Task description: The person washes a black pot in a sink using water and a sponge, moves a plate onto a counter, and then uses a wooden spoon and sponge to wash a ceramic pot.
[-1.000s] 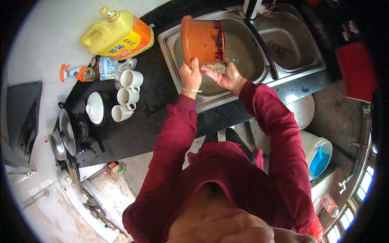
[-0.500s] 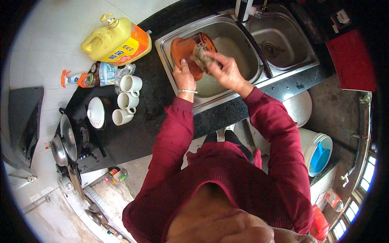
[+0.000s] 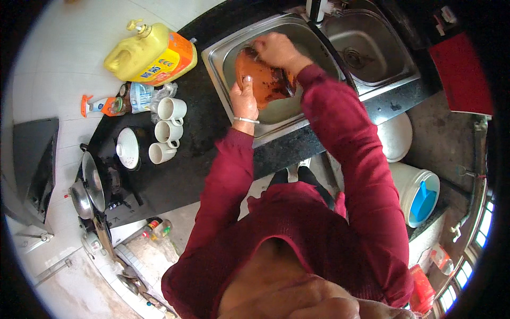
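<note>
An orange-brown pot with dark stains, clay by its look, is tilted over the left sink basin. My left hand grips its near left edge, thumb laid on the outer surface. At the far edge of the pot, my right hand is closed on a greyish scrubbing wad, now mostly hidden behind the fingers. Shallow water covers the bottom of the basin beneath.
Beside the sink stand a yellow pump jug, an orange-topped spray bottle and several white mugs. A white lid lies left of them. The faucet rises between both basins. A red board is at right.
My right hand has moved up and slightly left, from the middle of the pot to its far edge, taking the wad along. The pot has turned, showing more of its stained side.
</note>
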Motion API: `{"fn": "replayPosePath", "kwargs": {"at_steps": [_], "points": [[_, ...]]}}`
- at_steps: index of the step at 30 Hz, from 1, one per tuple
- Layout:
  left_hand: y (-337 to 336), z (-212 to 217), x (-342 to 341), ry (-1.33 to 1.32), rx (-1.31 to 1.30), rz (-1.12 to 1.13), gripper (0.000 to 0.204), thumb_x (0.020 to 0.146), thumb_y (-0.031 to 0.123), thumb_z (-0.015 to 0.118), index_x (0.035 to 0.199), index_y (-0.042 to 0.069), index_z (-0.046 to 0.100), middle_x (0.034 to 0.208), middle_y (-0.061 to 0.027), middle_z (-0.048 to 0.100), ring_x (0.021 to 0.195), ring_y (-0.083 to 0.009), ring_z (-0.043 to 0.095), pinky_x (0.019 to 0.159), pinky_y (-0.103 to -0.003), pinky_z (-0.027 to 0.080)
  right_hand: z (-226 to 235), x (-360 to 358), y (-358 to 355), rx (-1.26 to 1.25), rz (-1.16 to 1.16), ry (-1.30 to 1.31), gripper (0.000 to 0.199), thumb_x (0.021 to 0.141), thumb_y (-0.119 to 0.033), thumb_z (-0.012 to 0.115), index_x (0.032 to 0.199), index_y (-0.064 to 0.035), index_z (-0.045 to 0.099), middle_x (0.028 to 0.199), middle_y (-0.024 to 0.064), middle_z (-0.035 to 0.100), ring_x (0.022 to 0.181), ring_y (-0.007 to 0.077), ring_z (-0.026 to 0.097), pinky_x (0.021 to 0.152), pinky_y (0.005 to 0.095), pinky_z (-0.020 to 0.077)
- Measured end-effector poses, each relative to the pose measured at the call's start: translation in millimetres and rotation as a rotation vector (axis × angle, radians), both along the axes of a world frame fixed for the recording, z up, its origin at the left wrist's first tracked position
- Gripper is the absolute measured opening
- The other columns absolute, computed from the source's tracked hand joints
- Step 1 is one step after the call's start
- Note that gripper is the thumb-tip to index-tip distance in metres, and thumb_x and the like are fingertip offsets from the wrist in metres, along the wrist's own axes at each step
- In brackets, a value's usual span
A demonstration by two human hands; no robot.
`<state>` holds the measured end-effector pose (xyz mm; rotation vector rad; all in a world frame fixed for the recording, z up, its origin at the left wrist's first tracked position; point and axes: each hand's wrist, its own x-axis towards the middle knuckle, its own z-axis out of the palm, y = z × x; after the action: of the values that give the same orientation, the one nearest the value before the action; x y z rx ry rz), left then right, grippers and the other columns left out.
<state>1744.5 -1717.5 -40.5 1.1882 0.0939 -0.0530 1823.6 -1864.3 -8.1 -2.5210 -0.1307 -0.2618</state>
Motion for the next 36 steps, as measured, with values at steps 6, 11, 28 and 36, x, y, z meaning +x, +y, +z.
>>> {"fn": "replayPosePath", "kwargs": {"at_steps": [6, 11, 28, 36], "points": [[16, -10, -3, 0.118, -0.276, 0.033, 0.032, 0.09, 0.025, 0.052, 0.11, 0.001, 0.051, 0.104, -0.0088, 0.058, 0.092, -0.0194, 0.057, 0.083, -0.035, 0.047, -25, -22, -54, 1.214, -0.062, 0.176, 0.034, 0.089, -0.023, 0.049, 0.117, -0.0053, 0.056, 0.105, 0.0032, 0.06, 0.092, 0.0115, 0.055, 0.083, 0.0259, 0.0441], [27, -15, 7, 0.149, -0.338, 0.034, 0.038, 0.092, 0.028, 0.048, 0.118, 0.001, 0.045, 0.113, -0.0108, 0.054, 0.099, -0.0243, 0.056, 0.085, -0.039, 0.048, -6, -113, -7, 0.525, 0.291, -0.304, 0.033, 0.092, -0.021, 0.043, 0.121, -0.0087, 0.053, 0.131, 0.012, 0.044, 0.123, 0.0267, 0.039, 0.101, 0.0379, 0.0304], [32, -14, -3, 0.128, -0.342, 0.04, 0.046, 0.092, 0.031, 0.045, 0.128, 0.004, 0.038, 0.126, -0.0111, 0.047, 0.113, -0.0271, 0.048, 0.095, -0.044, 0.04, -1, -113, 10, 0.366, 0.129, -0.157, 0.035, 0.086, -0.004, 0.047, 0.12, -0.0077, 0.052, 0.128, 0.0154, 0.045, 0.119, 0.0311, 0.044, 0.096, 0.0375, 0.0386], [23, -14, -14, 0.171, -0.345, -0.003, 0.039, 0.092, 0.029, 0.046, 0.121, 0.003, 0.043, 0.116, -0.0098, 0.053, 0.103, -0.0254, 0.054, 0.088, -0.041, 0.045, -31, -66, -22, 0.172, 0.066, -0.162, 0.034, 0.085, -0.01, 0.05, 0.119, -0.0105, 0.053, 0.122, 0.0168, 0.05, 0.112, 0.0328, 0.049, 0.092, 0.0348, 0.0416]]}}
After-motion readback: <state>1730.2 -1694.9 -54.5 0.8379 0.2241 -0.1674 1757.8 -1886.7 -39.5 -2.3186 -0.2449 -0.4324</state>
